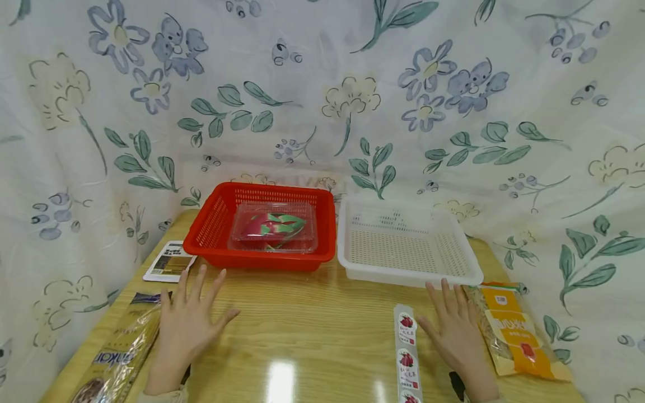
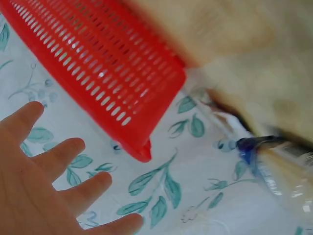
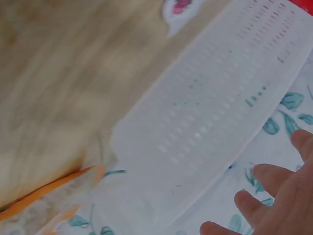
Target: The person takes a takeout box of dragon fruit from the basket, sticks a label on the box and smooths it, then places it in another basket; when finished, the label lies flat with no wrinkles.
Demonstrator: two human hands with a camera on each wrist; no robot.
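Observation:
My left hand (image 1: 187, 324) is spread with straight fingers, in front of a red basket (image 1: 262, 262) and beside a long clear-and-gold packet (image 1: 113, 358). It holds nothing. Inside the red basket lies a clear plastic box (image 1: 274, 229) with a pink-and-green dragon fruit in it. My right hand (image 1: 456, 330) is likewise spread and holds nothing. It is between a strip of round stickers (image 1: 407, 358) printed with red fruit and an orange-and-clear bag of grain (image 1: 519, 330). The white basket (image 1: 410, 277) stands just beyond its fingertips. In the wrist views, the red basket (image 2: 107, 63) and white basket (image 3: 195, 117) appear near the fingers.
A flat white-and-brown packet (image 1: 170, 262) lies at the left, partly behind the red basket. The wooden table (image 1: 302, 324) ends at a floral cloth (image 1: 302, 84) hanging behind and at the sides. Both baskets stand side by side at the table's back.

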